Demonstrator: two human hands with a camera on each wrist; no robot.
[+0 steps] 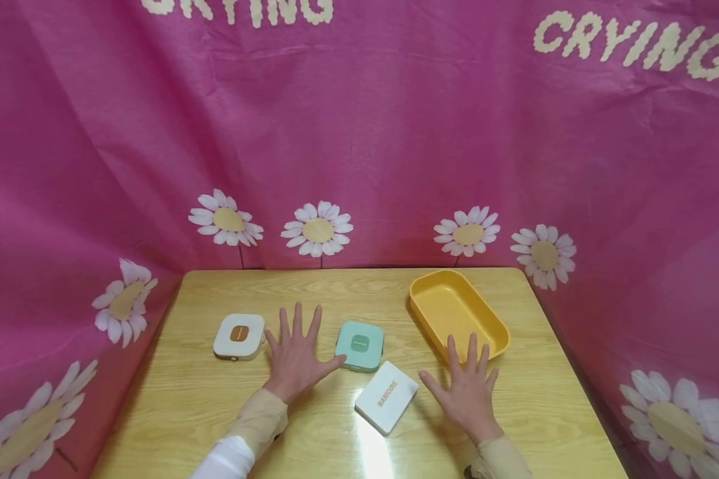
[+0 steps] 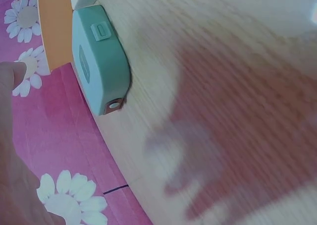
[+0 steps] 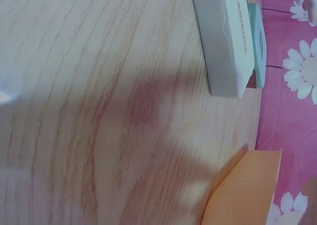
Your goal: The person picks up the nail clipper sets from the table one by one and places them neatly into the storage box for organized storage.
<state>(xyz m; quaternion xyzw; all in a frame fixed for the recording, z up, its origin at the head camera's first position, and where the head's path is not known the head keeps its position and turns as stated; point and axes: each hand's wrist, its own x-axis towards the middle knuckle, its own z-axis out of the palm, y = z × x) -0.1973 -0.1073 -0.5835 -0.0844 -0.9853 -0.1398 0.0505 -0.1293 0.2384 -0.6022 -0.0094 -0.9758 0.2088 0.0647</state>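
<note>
L hand (image 1: 295,356) flat on wooden counter (image 1: 186,399), grip wide, holding nothing, btwn white square case (image 1: 238,336) & mint-green square case (image 1: 359,346). R hand (image 1: 469,388) likewise splayed, fingertips just beside yellow plastic tray (image 1: 491,319), empty; white rectangular box (image 1: 386,396) btwn hands

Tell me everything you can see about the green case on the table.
The green case is a small, rounded square, mint coloured, smooth like plastic, with a darker green label on its lid. It lies flat and closed on the wooden table. The left wrist view shows a small clasp on its side and a brownish tab at one corner. The left hand lies spread flat beside it, thumb tip at its edge; whether they touch is unclear. The white box lies just in front.
</note>
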